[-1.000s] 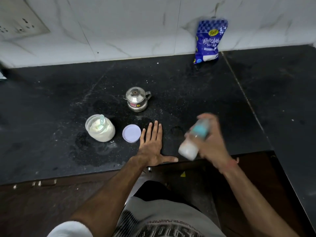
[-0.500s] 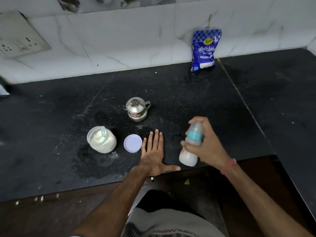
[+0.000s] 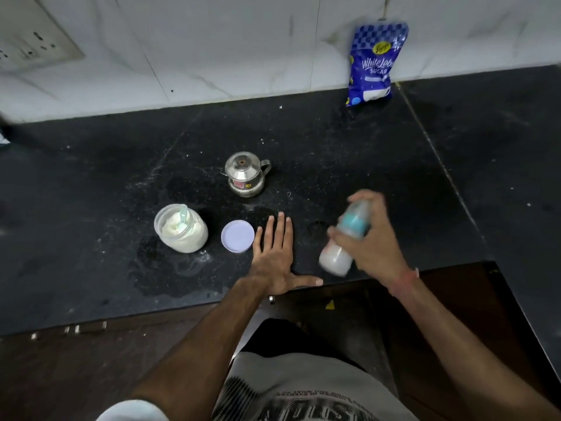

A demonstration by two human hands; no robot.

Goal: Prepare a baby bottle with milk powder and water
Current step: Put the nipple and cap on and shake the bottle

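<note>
My right hand (image 3: 375, 241) grips a baby bottle (image 3: 343, 244) with a teal collar and milky white liquid inside. It is tilted and blurred above the front edge of the black counter (image 3: 91, 183). My left hand (image 3: 277, 256) lies flat on the counter with fingers straight and thumb spread. To its left is a clear jar of white milk powder (image 3: 182, 229), open, with a pale green scoop standing in it. The jar's lilac lid (image 3: 237, 236) lies flat between the jar and my left hand. A small lidded steel pot (image 3: 246, 174) stands behind them.
A blue sugar packet (image 3: 375, 63) leans on the white tiled wall at the back right. A switch plate (image 3: 33, 47) is on the wall at the upper left. Powder specks and a wet patch mark the counter near the jar. Dark wooden cabinet fronts run below the counter edge.
The bottle in my right hand has swung back and forth, tilted and blurred, then upright, now tilted and blurred again. My left hand has stayed flat on the counter.
</note>
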